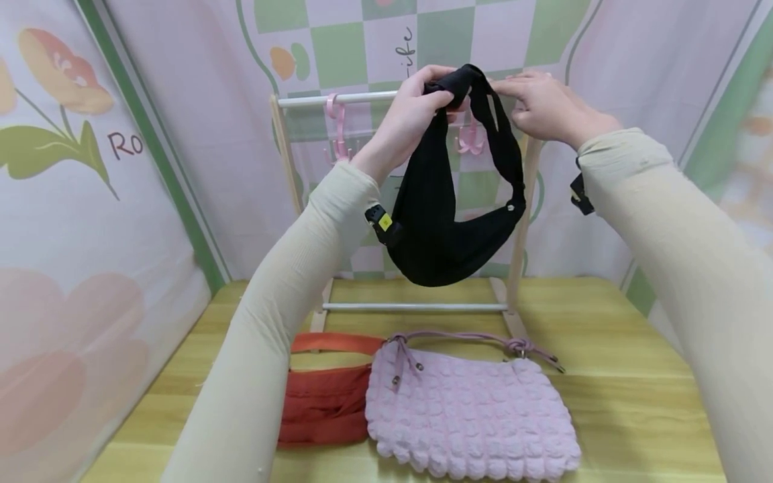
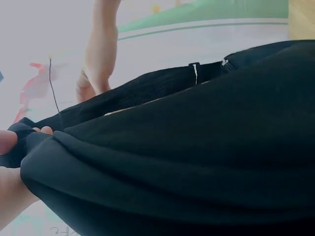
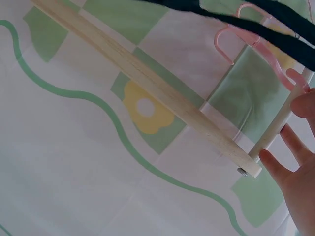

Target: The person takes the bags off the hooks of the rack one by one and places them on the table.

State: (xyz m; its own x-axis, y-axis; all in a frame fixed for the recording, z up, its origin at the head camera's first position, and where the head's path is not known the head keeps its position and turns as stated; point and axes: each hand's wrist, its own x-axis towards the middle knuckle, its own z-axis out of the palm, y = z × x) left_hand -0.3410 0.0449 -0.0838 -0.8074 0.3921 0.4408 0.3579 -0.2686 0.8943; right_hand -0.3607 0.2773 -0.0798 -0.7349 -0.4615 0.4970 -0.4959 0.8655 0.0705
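Observation:
A black shoulder bag hangs from my left hand, whose fingers and thumb grip its bunched strap in front of the rack's top bar. In the left wrist view the bag's dark cloth fills much of the picture. My right hand is at the bar's right part, beside the bag's strap. The right wrist view has its fingers spread by the white bar, close to a pink hook; whether they touch the hook is unclear. Another pink hook hangs farther left.
The wooden-sided rack stands on a wood-grain table. In front of it lie a bubbly pink bag with a knotted strap and a red-orange bag, partly behind my left sleeve. Patterned cloth hangs behind and at the sides.

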